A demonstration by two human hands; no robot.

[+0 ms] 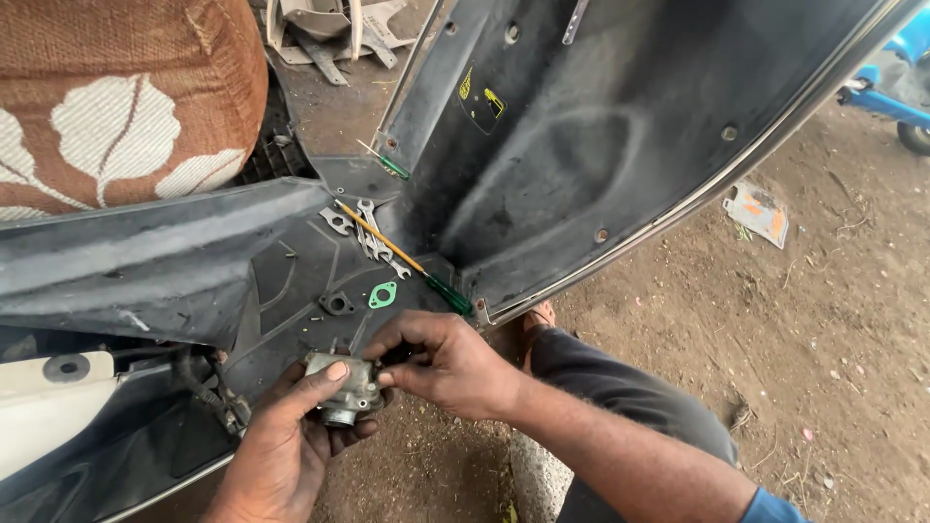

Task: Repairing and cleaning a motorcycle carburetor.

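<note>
My left hand [291,436] cradles a small grey metal carburettor body [344,387] from below, thumb across its top. My right hand [441,363] pinches something small and dark at the part's right side; what it is stays hidden by the fingers. Both hands hover over the lower edge of a scooter's dark floorboard [291,281]. On that board lie a green gasket [383,294], a black flanged spacer [336,304], several spanners [373,232] and a long screwdriver with a green handle [407,261].
The scooter's black front panel [601,145] rises at the right. A brown seat with a white leaf pattern [116,107] sits upper left. A second small green screwdriver [386,161] rests higher up. Bare dirt ground, a scrap of packaging [757,212] and a blue vehicle [896,77] lie to the right.
</note>
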